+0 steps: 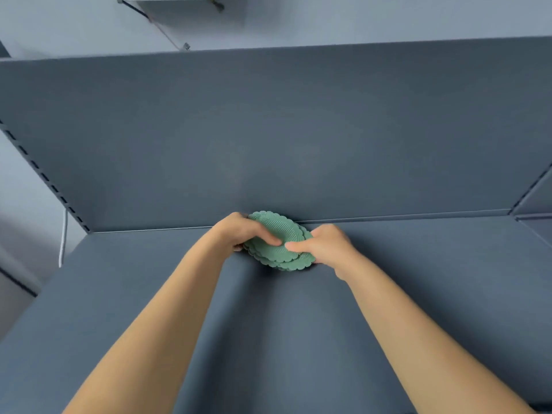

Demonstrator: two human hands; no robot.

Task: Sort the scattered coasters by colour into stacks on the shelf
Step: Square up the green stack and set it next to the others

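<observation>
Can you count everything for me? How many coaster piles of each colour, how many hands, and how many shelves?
Green coaster pile: 1 (its coasters overlap, so I cannot count them singly)
Piles of other colours: 0
Hands: 2, the left hand and the right hand, both holding the pile
Shelf: 1
Total: 4 things

- The stack of coasters (277,231) is sitting on the shelf (418,294), far back, just before the back panel (268,130) that is rising at 12 o'clock.
- The left hand (239,231) is gripping the stack from 9 o'clock and the right hand (327,246) from 3 o'clock, with the thumbs nearly meeting on top.
- A slotted upright (44,177) is running along the panel's 9 o'clock edge.
- A cord (62,240) is hanging just outside that upright.
</observation>
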